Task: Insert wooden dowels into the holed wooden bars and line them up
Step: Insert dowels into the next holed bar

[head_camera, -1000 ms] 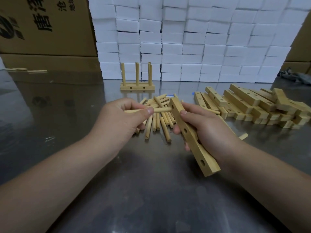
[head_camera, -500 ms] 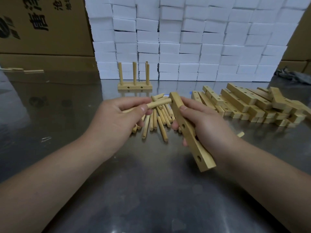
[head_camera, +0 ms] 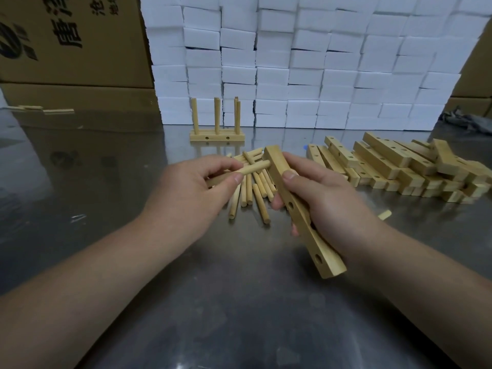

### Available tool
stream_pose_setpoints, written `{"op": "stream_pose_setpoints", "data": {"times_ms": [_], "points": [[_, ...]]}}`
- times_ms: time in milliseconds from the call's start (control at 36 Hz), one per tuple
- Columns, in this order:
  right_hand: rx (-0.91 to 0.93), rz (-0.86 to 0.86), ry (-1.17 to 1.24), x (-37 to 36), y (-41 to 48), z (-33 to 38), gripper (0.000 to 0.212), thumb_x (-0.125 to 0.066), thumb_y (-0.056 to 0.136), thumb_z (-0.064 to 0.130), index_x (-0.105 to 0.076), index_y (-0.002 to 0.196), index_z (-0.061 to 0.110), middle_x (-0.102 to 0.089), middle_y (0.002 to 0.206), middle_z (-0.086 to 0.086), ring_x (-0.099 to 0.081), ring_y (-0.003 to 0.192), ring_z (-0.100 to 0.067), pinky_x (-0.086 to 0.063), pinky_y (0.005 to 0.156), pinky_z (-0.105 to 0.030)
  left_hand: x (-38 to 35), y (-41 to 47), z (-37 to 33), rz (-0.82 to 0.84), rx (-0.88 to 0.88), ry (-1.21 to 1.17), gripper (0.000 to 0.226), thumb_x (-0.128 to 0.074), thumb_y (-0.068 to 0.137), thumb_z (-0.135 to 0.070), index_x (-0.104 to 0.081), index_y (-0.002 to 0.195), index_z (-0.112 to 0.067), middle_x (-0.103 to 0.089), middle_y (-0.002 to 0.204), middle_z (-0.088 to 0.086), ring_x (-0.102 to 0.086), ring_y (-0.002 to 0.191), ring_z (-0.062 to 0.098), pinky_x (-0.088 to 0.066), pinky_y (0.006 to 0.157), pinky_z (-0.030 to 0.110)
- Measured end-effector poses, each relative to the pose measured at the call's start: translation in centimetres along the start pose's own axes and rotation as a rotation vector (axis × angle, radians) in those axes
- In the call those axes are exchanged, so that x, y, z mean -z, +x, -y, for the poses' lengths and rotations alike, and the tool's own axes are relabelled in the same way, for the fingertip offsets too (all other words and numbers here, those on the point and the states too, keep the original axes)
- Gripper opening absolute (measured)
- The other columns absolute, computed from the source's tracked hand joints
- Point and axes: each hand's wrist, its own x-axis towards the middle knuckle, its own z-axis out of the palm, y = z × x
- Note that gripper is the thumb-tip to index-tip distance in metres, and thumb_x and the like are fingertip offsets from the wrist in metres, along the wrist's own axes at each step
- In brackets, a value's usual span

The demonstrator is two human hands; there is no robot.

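"One dowel (head_camera: 247,170) is in play. The left hand (head_camera: 191,193) pinches it between thumb and curled fingers, nearly level, with its tip touching the side of a holed bar (head_camera: 300,211) near the bar's far end."

"And the bar?"

"The right hand (head_camera: 324,198) grips it, fingers wrapped behind and thumb pressed on the front face, and holds it slanting above the steel table (head_camera: 239,302). Two empty holes show below the thumb. I cannot tell whether the tip has found a hole."

"Which step is this?"

"By my judgement, the first dowel going into this bar. The next move calls for squaring the tip to a hole and pushing straight in while the right hand braces. A skewed dowel would likely jam."

"What lies around them?"

"Loose dowels (head_camera: 253,193) lie scattered on the table just beyond the hands. Behind those, one filled bar (head_camera: 217,135) lies flat with several dowels standing upright in it. A heap of bars (head_camera: 399,166) lies to the right."

"Any containers?"

"Only cardboard boxes (head_camera: 66,41) at the back left, and I cannot see inside them. White blocks (head_camera: 306,75) are stacked like a wall behind."
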Motion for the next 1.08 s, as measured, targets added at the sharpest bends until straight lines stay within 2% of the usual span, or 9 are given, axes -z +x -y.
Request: {"op": "stream_pose_setpoints", "data": {"times_ms": [111, 222, 417, 667, 778, 833, 889, 1000, 1083], "points": [[-0.005, 0.005, -0.026, 0.0, 0.0, -0.1, 0.030, -0.045, 0.097, 0.025, -0.057, 0.096, 0.053, -0.063, 0.064, 0.003, -0.054, 0.054, -0.014, -0.047, 0.046, -0.022, 0.1, 0.0, 0.3, -0.002, -0.074, 0.099, 0.019, -0.063, 0.081, -0.033, -0.063, 0.079, -0.051, -0.064, 0.078, -0.024, -0.058, 0.076, 0.001, -0.046, 0.058, 0.017], [-0.006, 0.016, -0.076, 0.0, -0.1, 0.0, 0.031, -0.045, 0.097, 0.025, -0.054, 0.095, 0.055, -0.063, 0.061, 0.005, -0.052, 0.047, -0.007, -0.045, 0.044, -0.019, 0.2, 0.0, 0.3, -0.033, -0.177, 0.227, 0.021, -0.064, 0.081, -0.029, -0.071, 0.101, -0.030, -0.058, 0.077, -0.027, -0.057, 0.075, 0.001, -0.042, 0.065, 0.014], [-0.005, 0.026, -0.084, 0.0, -0.1, 0.0, 0.029, -0.046, 0.096, 0.024, -0.054, 0.098, 0.052, -0.060, 0.058, 0.006, -0.051, 0.047, -0.007, -0.044, 0.044, -0.019, 0.3, -0.3, 0.1, -0.054, -0.288, 0.296, 0.019, -0.064, 0.085, -0.021, -0.071, 0.102, -0.021, -0.063, 0.076, -0.009, -0.058, 0.071, 0.009, -0.045, 0.059, 0.024], [0.009, -0.014, -0.184, -0.1, -0.1, -0.6, 0.040, -0.048, 0.095, 0.025, -0.048, 0.132, 0.038, -0.060, 0.058, 0.009, -0.048, 0.044, -0.007, -0.044, 0.043, -0.019, -0.1, -0.3, 0.2, 0.040, -0.026, 0.101, 0.012, -0.057, 0.085, -0.032, -0.065, 0.086, -0.040, -0.069, 0.076, 0.001, -0.056, 0.076, 0.007, -0.043, 0.057, 0.019], [0.030, -0.028, -0.203, -0.3, -0.1, -0.6, 0.042, -0.048, 0.094, 0.025, -0.047, 0.134, 0.038, -0.060, 0.058, 0.011, -0.047, 0.044, -0.005, -0.045, 0.043, -0.020, 0.0, -0.2, 0.0, 0.086, -0.005, 0.065, 0.029, -0.052, 0.087, -0.034, -0.061, 0.061, -0.044, -0.061, 0.074, 0.004, -0.047, 0.055, 0.005, -0.033, 0.045, 0.014], [0.021, -0.029, -0.225, -0.2, -0.1, -0.7, 0.043, -0.048, 0.095, 0.026, -0.045, 0.135, 0.038, -0.061, 0.058, 0.012, -0.048, 0.044, -0.005, -0.045, 0.044, -0.018, 0.0, -0.1, 0.0, 0.094, 0.015, 0.071, 0.035, -0.053, 0.087, -0.034, -0.060, 0.056, -0.048, -0.062, 0.079, 0.001, -0.051, 0.058, 0.006, -0.034, 0.047, 0.015], [0.003, -0.027, -0.253, -0.2, 0.0, -0.7, 0.042, -0.047, 0.095, 0.028, -0.045, 0.135, 0.040, -0.062, 0.059, 0.012, -0.049, 0.044, -0.005, -0.046, 0.045, -0.017, -0.2, 0.1, 0.2, 0.074, 0.043, 0.071, 0.037, -0.056, 0.087, -0.032, -0.059, 0.054, -0.048, -0.066, 0.077, 0.005, -0.057, 0.066, 0.011, -0.038, 0.053, 0.020], [-0.029, -0.062, -0.156, -0.6, 0.1, -0.6, 0.030, -0.047, 0.095, 0.025, -0.050, 0.115, 0.047, -0.062, 0.059, 0.009, -0.050, 0.043, -0.008, -0.045, 0.043, -0.019, -0.5, 0.4, 0.5, 0.032, 0.065, 0.021, 0.038, -0.048, 0.091, -0.039, -0.061, 0.057, -0.024, -0.051, 0.046, -0.001, -0.042, 0.040, 0.002, -0.030, 0.038, 0.011], [-0.065, -0.182, -0.084, -0.5, 0.5, -0.8, 0.021, -0.047, 0.095, 0.028, -0.051, 0.107, 0.045, -0.063, 0.059, 0.009, -0.052, 0.047, -0.009, -0.048, 0.047, -0.025, 0.0, 1.0, 1.0, -0.070, 0.106, -0.043, 0.032, -0.038, 0.094, -0.044, -0.059, 0.071, -0.037, -0.058, 0.057, -0.006, -0.047, 0.046, -0.003, -0.034, 0.044, 0.009]]}}
